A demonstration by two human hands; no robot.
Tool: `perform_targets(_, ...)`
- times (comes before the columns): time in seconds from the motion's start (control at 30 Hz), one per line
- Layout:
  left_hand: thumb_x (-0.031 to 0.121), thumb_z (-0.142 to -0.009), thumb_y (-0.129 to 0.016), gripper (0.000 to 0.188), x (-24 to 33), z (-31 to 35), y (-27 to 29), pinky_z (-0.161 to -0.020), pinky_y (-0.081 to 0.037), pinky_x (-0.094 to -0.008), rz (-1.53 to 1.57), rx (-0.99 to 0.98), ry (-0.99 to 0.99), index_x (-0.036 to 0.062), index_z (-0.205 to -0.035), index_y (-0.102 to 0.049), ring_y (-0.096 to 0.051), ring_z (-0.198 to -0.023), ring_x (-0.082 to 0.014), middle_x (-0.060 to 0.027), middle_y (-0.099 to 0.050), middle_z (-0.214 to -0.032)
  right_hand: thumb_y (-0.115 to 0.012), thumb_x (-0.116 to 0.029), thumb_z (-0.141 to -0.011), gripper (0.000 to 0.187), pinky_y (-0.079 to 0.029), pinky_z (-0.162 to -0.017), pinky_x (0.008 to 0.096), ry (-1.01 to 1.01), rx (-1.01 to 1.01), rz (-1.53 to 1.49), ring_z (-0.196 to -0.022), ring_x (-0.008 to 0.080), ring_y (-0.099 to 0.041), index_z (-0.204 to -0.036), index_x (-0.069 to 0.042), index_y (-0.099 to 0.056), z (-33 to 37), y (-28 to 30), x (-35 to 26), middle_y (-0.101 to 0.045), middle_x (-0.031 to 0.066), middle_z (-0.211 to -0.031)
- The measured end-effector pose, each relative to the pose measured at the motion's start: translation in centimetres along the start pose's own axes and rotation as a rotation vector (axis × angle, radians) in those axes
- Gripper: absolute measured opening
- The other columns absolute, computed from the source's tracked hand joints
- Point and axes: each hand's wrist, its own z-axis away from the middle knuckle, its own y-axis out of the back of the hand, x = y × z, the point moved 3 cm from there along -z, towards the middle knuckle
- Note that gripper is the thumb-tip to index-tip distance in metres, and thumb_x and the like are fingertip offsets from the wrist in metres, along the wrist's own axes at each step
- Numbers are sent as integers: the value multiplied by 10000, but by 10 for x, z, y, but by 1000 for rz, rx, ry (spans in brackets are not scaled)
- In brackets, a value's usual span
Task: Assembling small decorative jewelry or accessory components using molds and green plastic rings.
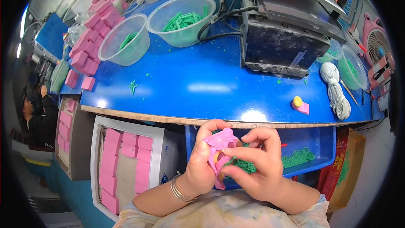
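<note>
Just past the bench's front edge, my left hand point(201, 164) is closed around a soft pink rubber mould point(220, 140), which is bent and spread apart. A bit of yellow shows inside its fold. My right hand point(259, 162) meets the mould from the right, thumb and index finger pinched at its opening. Between those fingertips a thin green piece point(231, 161) sticks out, partly hidden. Below both hands a blue tray point(325, 137) holds many small green pieces point(298, 157). Another pink mould point(302, 108) with a yellow round part lies on the bench at the right.
Two clear plastic bowls point(122, 55) with green pieces stand on the blue bench point(177, 86). A dark machine point(287, 42) is at the back right, beside a bundle of white cord point(336, 90). Pink blocks point(90, 50) are piled left; more fill a white-framed box point(158, 143). A person point(42, 120) sits far left.
</note>
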Motion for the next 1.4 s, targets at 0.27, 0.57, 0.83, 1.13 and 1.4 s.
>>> perform_targets(0.27, 513, -852, -509, 609, -16, -5, 8, -782, -455, -307, -47, -55, -77, 37, -1190, -337, -534, -872, -182, -211, -518, -1075, -751, -98, -572, 255, -433, -621, 325, 421, -28, 150, -755, 232, -565, -813, -64, -673, 5, -2, -18, -615, 80, -902)
perform_targets(0.57, 301, -712, -769, 580, 27, -6, 19, -743, -480, -302, -785, 104, -753, -42, -1082, -484, -562, -897, -178, -173, -530, -1082, -740, -34, -693, 259, -495, -568, 291, -292, -101, 28, -647, 190, -624, -921, -10, -618, 4, 5, 6, -631, 108, -763)
perform_targets(0.83, 38, -895, -544, 328, -7, 15, 20, -638, -516, -237, -188, -349, 303, -18, -1218, -517, -621, -831, -129, -146, -658, -957, -635, 45, -783, 111, -486, -797, 332, -374, 42, -854, -895, 198, -610, -864, 5, -571, 20, 3, 34, -649, 152, -908)
perform_targets(1.13, 42, -888, -563, 268, -9, 11, 35, -609, -525, -237, -419, -212, 273, -39, -1143, -558, -629, -776, -134, -141, -658, -924, -718, -286, -700, 363, -468, -607, 418, -393, -664, 912, -717, 323, -610, -854, 10, -573, 62, 30, 74, -619, 166, -777)
perform_targets(1.4, 11, -847, -583, 104, 7, 15, 33, -566, -513, -229, -662, -162, 121, -48, -932, -593, -630, -682, -124, -124, -653, -836, -615, -180, -795, 206, -444, -562, 439, -446, -545, 573, -613, 357, -569, -704, -6, -551, 50, 30, 59, -571, 182, -659)
